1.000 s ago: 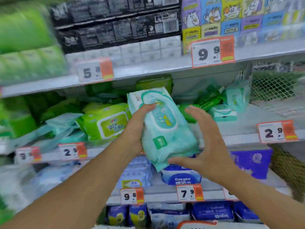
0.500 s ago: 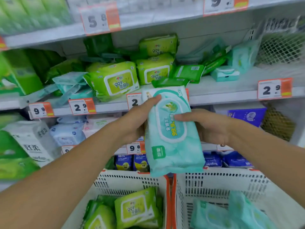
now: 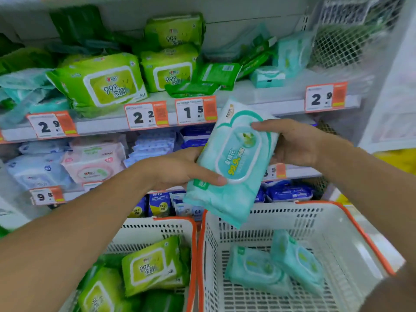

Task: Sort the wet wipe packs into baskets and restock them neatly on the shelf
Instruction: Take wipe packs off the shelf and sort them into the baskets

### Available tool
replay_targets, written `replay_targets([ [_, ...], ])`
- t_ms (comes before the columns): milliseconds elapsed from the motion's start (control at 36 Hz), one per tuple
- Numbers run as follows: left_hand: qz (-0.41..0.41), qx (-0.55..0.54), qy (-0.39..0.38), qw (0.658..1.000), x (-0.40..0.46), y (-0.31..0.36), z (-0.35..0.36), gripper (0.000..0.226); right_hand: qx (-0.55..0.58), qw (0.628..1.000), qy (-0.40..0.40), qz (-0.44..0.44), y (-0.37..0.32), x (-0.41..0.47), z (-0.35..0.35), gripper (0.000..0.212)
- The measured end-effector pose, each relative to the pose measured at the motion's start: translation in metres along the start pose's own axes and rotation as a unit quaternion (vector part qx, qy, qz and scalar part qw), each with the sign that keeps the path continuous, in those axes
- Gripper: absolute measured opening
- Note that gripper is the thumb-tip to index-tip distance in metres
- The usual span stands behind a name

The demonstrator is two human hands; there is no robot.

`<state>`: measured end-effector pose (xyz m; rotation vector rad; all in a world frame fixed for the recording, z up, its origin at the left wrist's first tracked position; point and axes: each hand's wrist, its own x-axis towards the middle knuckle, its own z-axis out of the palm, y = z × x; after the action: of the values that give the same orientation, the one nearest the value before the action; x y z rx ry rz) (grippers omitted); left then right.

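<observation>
A teal wet wipe pack (image 3: 234,161) hangs tilted in front of the shelves, above the near rim of the right basket (image 3: 351,224). My left hand (image 3: 180,170) grips its lower left side, thumb across the front. My right hand (image 3: 295,143) holds its upper right edge, fingers on the lid. Two teal packs (image 3: 276,266) lie in the right basket. The left basket (image 3: 180,228) holds lime green packs (image 3: 150,266). More lime green packs (image 3: 103,84) sit jumbled on the shelf (image 3: 258,106) behind.
Price tags (image 3: 146,114) line the shelf edge. A lower shelf carries pink and pale blue packs (image 3: 90,165), with dark blue packs (image 3: 288,192) beneath. A mesh panel (image 3: 351,37) closes the shelf's right end. Small teal and green packs (image 3: 265,75) lie at the shelf's right.
The teal pack has come away from the shelf, down and to the right, and now hangs over the right basket. The view tilted down, and both baskets show fully.
</observation>
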<state>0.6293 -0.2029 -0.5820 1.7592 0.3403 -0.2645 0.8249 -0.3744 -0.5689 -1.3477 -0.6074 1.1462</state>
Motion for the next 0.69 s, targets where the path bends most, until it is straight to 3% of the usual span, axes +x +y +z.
replay_targets([
  [83,-0.049,0.058,-0.076,0.994,0.014,0.000,0.005,0.055,-0.138,0.986,-0.043,0.079,-0.003,-0.008,-0.044,0.058],
  [139,-0.081,0.133,-0.111,0.982,0.029,-0.002,0.019,0.048,-0.268,0.941,-0.086,0.186,0.005,-0.009,-0.068,0.075],
  [167,-0.078,0.190,-0.107,0.973,0.039,-0.002,0.027,0.044,-0.335,0.905,-0.104,0.239,0.012,-0.006,-0.077,0.073],
  [194,-0.053,0.233,-0.074,0.968,0.052,0.001,0.032,0.038,-0.397,0.863,-0.120,0.289,0.019,-0.002,-0.083,0.064],
  [250,0.053,0.245,0.082,0.965,0.076,0.017,0.036,0.025,-0.504,0.785,-0.099,0.347,0.025,0.008,-0.086,0.038],
  [306,0.199,0.223,0.257,0.919,0.094,0.049,0.028,0.018,-0.580,0.761,-0.010,0.292,0.013,0.018,-0.085,0.028],
  [361,0.320,0.307,0.337,0.830,0.106,0.089,0.009,0.021,-0.641,0.754,0.076,0.123,-0.018,0.019,-0.080,0.025],
  [389,0.337,0.389,0.354,0.781,0.109,0.108,-0.002,0.035,-0.646,0.754,0.119,0.008,-0.035,0.017,-0.074,0.021],
  [417,0.308,0.473,0.357,0.744,0.112,0.122,-0.014,0.051,-0.609,0.769,0.164,-0.099,-0.052,0.013,-0.066,0.018],
  [444,0.236,0.543,0.344,0.729,0.116,0.132,-0.025,0.066,-0.545,0.791,0.207,-0.188,-0.067,0.011,-0.060,0.015],
  [500,0.071,0.643,0.282,0.708,0.124,0.140,-0.045,0.079,-0.449,0.787,0.313,-0.285,-0.094,0.016,-0.059,0.016],
  [556,-0.026,0.691,0.196,0.695,0.133,0.139,-0.057,0.079,-0.439,0.768,0.389,-0.258,-0.119,0.034,-0.071,0.026],
  [583,-0.053,0.698,0.170,0.694,0.137,0.138,-0.061,0.083,-0.433,0.782,0.393,-0.214,-0.128,0.047,-0.079,0.035],
  [667,-0.069,0.724,0.146,0.671,0.148,0.136,-0.063,0.089,-0.316,0.872,0.361,-0.099,-0.145,0.089,-0.106,0.070],
  [694,-0.066,0.732,0.144,0.663,0.150,0.136,-0.062,0.089,-0.287,0.880,0.370,-0.088,-0.150,0.100,-0.113,0.080],
])
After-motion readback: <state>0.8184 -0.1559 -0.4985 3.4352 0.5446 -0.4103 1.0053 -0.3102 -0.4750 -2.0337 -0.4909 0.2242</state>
